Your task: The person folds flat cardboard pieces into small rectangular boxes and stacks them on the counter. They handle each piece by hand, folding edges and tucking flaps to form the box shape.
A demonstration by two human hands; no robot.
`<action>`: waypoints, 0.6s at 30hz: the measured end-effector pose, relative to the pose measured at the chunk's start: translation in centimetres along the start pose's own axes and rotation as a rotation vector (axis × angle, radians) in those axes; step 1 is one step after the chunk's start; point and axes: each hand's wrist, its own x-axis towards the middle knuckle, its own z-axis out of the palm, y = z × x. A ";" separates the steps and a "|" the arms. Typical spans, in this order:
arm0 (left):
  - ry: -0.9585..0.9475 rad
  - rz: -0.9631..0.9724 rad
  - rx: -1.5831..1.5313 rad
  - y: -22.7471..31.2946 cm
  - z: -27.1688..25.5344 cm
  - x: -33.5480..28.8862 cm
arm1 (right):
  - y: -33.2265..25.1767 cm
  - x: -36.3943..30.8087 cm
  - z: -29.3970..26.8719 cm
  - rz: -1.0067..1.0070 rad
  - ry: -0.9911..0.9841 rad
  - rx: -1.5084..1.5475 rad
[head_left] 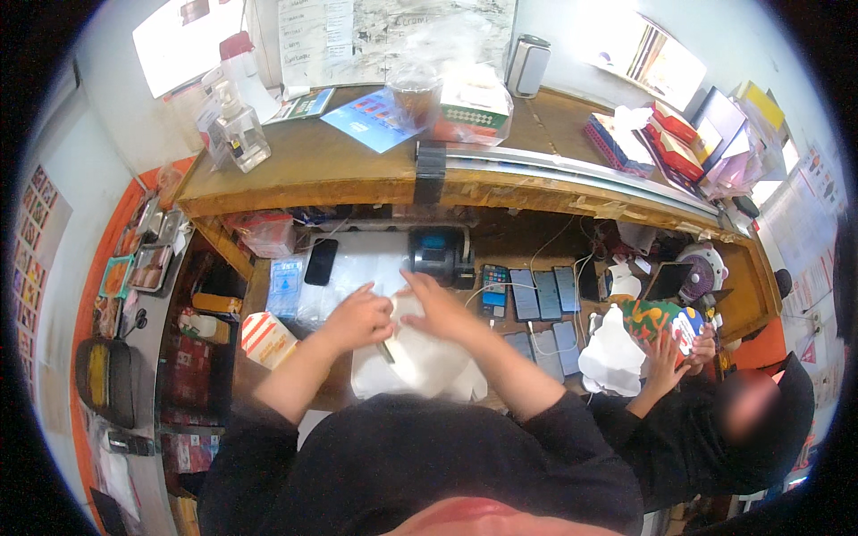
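A white carton [427, 362] lies in front of my body, its lower part smeared by motion. My left hand [362, 319] is closed at its upper left edge, fingers curled inward. From the other side my right hand [435, 308] grips the same piece, thumb and fingers bent around its upper end. A narrow greenish strip [387, 352] shows below my left fingers; what it belongs to is unclear. Beside my left forearm stands a folded box with orange-red and white stripes [267, 339].
Behind my hands are a black phone [321, 262] and a black device [441, 256]. Several phones [524, 295] with cables lie to the right. A person [715, 420] there holds a green patterned carton [657, 323] near white cut-out blanks [613, 353]. A wooden shelf [304, 201] overhangs the desk.
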 end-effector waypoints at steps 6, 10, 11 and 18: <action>0.897 -0.157 -0.875 1.5 -2.8 4.2 | -3.3 4.9 -5.5 0.161 0.120 0.898; 0.768 -0.234 -1.435 1.9 -1.5 4.4 | -4.3 4.6 -5.1 0.265 0.111 1.308; 0.860 -0.285 -1.382 3.1 -1.7 4.7 | -5.4 4.4 -5.6 0.355 0.086 1.108; 0.928 -0.510 -1.132 3.4 -2.6 4.3 | -4.3 3.6 -0.8 0.210 0.403 0.705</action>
